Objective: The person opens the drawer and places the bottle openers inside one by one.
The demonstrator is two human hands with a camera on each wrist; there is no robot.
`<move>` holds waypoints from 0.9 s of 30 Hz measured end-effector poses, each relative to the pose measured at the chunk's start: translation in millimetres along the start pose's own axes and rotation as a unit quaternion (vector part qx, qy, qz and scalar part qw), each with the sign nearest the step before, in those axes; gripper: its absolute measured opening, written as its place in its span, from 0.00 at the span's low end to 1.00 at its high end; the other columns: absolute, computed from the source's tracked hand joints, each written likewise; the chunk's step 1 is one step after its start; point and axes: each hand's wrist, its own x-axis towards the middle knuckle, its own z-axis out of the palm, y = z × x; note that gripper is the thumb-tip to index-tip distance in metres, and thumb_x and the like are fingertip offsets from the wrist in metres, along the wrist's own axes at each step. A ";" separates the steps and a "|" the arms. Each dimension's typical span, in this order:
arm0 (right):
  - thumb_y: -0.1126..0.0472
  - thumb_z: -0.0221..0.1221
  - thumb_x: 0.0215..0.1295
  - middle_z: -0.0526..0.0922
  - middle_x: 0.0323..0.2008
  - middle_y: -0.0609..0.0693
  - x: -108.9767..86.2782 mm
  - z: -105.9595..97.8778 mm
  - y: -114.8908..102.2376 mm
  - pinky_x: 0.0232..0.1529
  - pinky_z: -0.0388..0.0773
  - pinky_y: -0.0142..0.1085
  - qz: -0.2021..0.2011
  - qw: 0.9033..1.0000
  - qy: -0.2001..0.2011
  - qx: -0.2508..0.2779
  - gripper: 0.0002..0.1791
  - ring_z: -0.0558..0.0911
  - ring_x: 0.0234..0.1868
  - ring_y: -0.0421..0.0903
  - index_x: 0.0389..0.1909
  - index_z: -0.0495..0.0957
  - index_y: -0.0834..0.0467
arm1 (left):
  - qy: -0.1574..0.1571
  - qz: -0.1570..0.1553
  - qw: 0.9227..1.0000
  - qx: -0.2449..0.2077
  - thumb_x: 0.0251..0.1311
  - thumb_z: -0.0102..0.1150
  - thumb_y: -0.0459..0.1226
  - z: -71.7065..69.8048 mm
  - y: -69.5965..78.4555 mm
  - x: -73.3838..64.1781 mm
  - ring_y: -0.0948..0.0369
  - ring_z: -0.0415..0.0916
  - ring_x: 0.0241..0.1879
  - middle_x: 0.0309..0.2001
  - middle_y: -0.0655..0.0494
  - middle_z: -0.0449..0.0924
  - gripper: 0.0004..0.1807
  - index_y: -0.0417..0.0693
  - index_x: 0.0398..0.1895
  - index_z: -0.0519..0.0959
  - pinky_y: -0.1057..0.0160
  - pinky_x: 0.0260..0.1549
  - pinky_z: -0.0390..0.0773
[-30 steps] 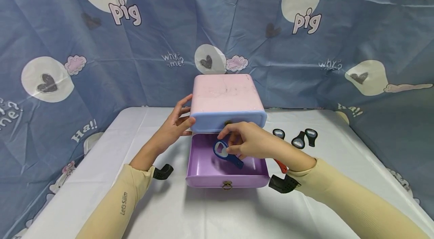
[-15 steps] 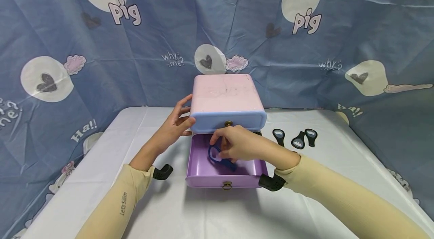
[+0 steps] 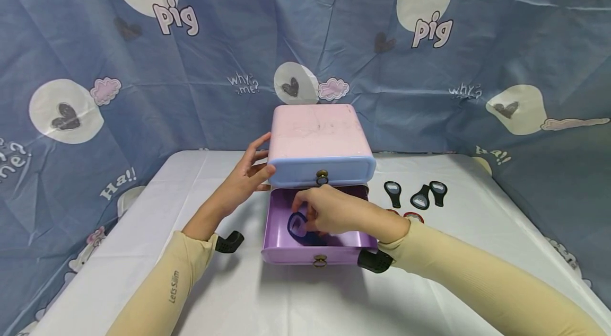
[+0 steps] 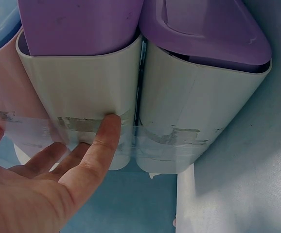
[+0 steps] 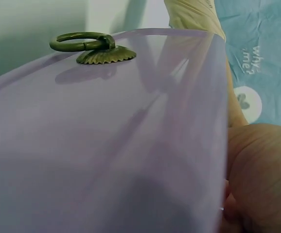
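In the head view, a small drawer cabinet (image 3: 317,132) has a pink top, a closed blue upper drawer (image 3: 291,173) and a pulled-out purple lower drawer (image 3: 291,255). My right hand (image 3: 336,211) reaches down into the purple drawer and pinches a blue magnifying glass (image 3: 309,239), its lens end toward the left. My left hand (image 3: 243,174) rests with spread fingers against the cabinet's left side; the left wrist view shows its fingers (image 4: 94,162) against the pale casing (image 4: 82,85). In the right wrist view the drawer front (image 5: 106,121) hides most of the right hand (image 5: 264,170).
Black magnifying glasses (image 3: 420,198) lie on the white table (image 3: 305,304) right of the cabinet. Red-rimmed ones (image 3: 413,215) show partly behind the right forearm. A brass ring pull (image 5: 79,42) sticks out from the drawer front. Patterned blue cloth (image 3: 215,60) hangs behind.
My right hand has moved left and lower into the purple drawer with the blue magnifying glass, uncovering the upper drawer's ring pull and red rims on the table. The left hand has stayed put.
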 end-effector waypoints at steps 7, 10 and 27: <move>0.73 0.66 0.69 0.86 0.25 0.48 -1.4 -3.0 0.3 0.27 0.84 0.32 0.014 0.999 -0.006 0.031 0.15 0.87 0.24 0.40 0.55 0.82 0.62 | 0.003 0.000 1.000 0.000 0.78 0.58 0.57 0.8 1.5 0.1 0.38 0.61 0.81 0.83 0.40 0.51 0.44 0.77 0.88 0.44 0.31 0.64 0.77; 0.73 0.64 0.71 0.88 0.27 0.50 -4.1 -8.7 1.4 0.31 0.88 0.35 0.015 0.998 -0.009 0.065 0.14 0.90 0.26 0.43 0.55 0.82 0.63 | 0.003 0.002 1.000 0.000 0.78 0.58 0.56 1.0 1.8 0.1 0.38 0.61 0.81 0.83 0.39 0.52 0.44 0.76 0.88 0.44 0.31 0.64 0.77; 0.64 0.66 0.74 0.89 0.40 0.57 -41.8 -46.8 25.6 0.41 0.91 0.42 0.026 0.983 0.023 0.182 0.11 0.90 0.43 0.55 0.53 0.82 0.62 | 0.001 0.004 1.000 0.006 0.81 0.56 0.52 0.4 1.1 0.1 0.40 0.61 0.80 0.83 0.41 0.52 0.42 0.77 0.88 0.44 0.39 0.62 0.80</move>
